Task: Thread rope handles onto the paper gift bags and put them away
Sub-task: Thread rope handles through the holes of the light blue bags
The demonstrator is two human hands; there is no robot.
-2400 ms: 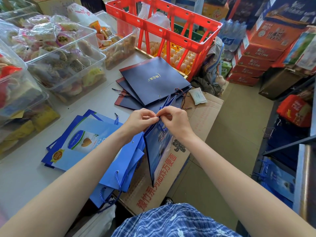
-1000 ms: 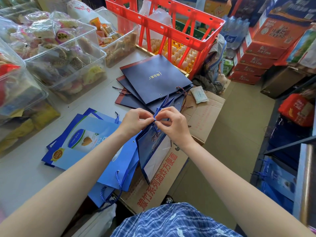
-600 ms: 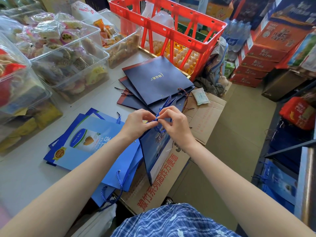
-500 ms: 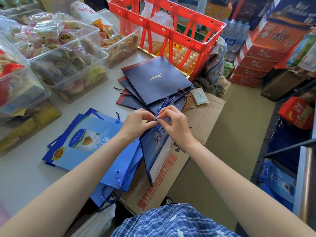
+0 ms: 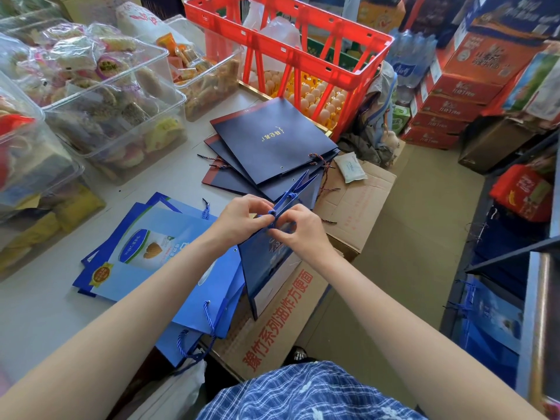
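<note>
A dark blue paper gift bag [image 5: 266, 268] hangs folded in front of me, its top edge between my hands. My left hand [image 5: 239, 219] pinches the bag's top edge beside a knot of the blue rope handle [image 5: 291, 196]. My right hand [image 5: 300, 228] pinches the rope and the bag's rim just below that knot. A pile of light blue gift bags [image 5: 157, 250] with rope handles lies flat on the table to the left. A fanned stack of navy gift bags [image 5: 269, 147] lies further back.
Clear plastic tubs of snacks [image 5: 100, 95] line the left of the grey table [image 5: 36, 310]. A red crate [image 5: 291, 50] stands over eggs at the back. A cardboard box [image 5: 351, 204] sits under my hands. Red cartons [image 5: 454, 95] and a shelf of blue bags [image 5: 491, 319] fill the right.
My hands have stayed at the bag's top edge, working the rope with small finger moves. The bag swung slightly and the rope knot now shows between my fingers.
</note>
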